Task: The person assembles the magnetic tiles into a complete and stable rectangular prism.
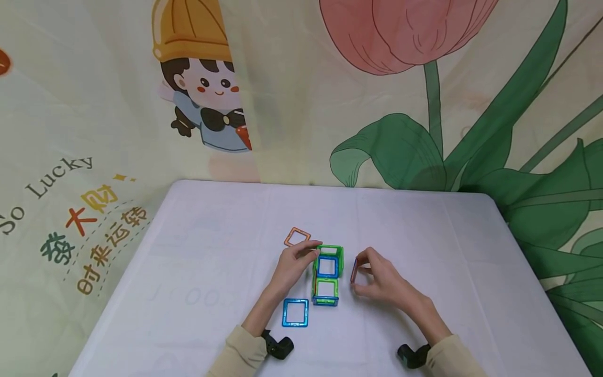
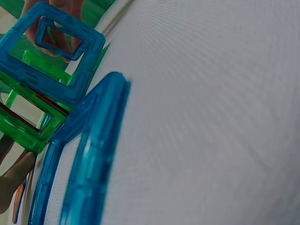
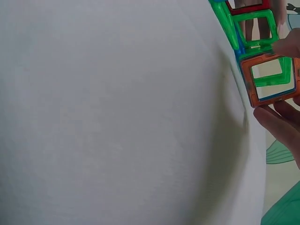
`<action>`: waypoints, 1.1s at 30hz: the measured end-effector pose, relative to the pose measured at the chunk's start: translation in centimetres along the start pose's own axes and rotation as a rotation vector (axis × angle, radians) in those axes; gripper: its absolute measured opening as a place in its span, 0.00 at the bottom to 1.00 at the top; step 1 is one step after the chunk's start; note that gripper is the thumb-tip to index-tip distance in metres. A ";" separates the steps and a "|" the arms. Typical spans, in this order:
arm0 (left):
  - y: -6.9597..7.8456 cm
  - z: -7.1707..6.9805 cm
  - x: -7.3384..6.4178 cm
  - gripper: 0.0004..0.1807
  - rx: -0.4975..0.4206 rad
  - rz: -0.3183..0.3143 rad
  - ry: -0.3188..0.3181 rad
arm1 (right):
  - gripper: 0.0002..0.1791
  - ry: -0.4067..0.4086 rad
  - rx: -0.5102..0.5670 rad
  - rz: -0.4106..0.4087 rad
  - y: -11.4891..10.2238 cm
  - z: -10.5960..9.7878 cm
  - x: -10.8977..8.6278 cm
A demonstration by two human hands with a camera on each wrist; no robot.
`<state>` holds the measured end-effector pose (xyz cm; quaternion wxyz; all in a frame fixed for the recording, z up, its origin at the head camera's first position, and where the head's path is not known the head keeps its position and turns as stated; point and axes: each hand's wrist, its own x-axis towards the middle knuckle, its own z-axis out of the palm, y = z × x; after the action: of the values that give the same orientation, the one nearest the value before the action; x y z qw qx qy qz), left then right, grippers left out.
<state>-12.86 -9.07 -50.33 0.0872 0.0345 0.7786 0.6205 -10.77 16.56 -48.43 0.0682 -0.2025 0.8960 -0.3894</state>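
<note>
Pinching orange tile (image 3: 252, 86): right hand (image 1: 383, 280), just right of block. Left hand (image 1: 288, 266): thumb and fingers on block's far left corner. Block (image 1: 327, 277): green-and-blue tiles, on table (image 1: 212, 262). Loose, left: blue tile (image 1: 285, 312), second orange tile (image 1: 289, 236).

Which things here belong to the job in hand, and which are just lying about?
Part of the job:
tile structure, held by the left hand
orange-red tile, pinched by the right hand

Lying about, possibly spares:
loose blue tile, apart from the structure
loose orange tile, beyond the left hand
</note>
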 end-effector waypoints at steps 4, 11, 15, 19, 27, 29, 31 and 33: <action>0.1 0.0 -0.1 0.18 -0.004 -0.003 0.000 | 0.31 -0.011 0.030 -0.022 0.0 0.4 -0.5; 0.0 0.0 0.0 0.18 -0.001 0.000 0.000 | 0.33 -0.015 0.121 -0.071 -0.1 1.1 -0.9; -0.1 0.0 0.1 0.18 -0.014 -0.002 -0.003 | 0.34 -0.016 0.160 -0.059 -0.2 1.4 -1.1; -0.1 -0.1 0.1 0.18 -0.035 0.001 -0.010 | 0.35 -0.021 0.178 -0.047 -0.3 1.7 -1.2; 0.1 -0.2 0.0 0.18 -0.052 -0.011 -0.016 | 0.36 -0.026 0.222 -0.050 -0.7 2.5 -1.3; 0.1 -0.2 -0.1 0.18 -0.055 -0.012 -0.018 | 0.36 -0.030 0.232 -0.052 -0.8 2.6 -1.3; 0.1 -0.1 0.0 0.18 -0.054 -0.010 -0.019 | 0.36 -0.030 0.239 -0.053 -0.8 2.8 -1.3; 0.0 -0.1 0.0 0.18 -0.052 -0.012 -0.020 | 0.36 -0.028 0.238 -0.047 -0.8 3.0 -1.3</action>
<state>-12.93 -9.18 -50.29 0.0994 0.0340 0.7616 0.6395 -8.55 14.62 -49.96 0.0950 -0.2193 0.8373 -0.4918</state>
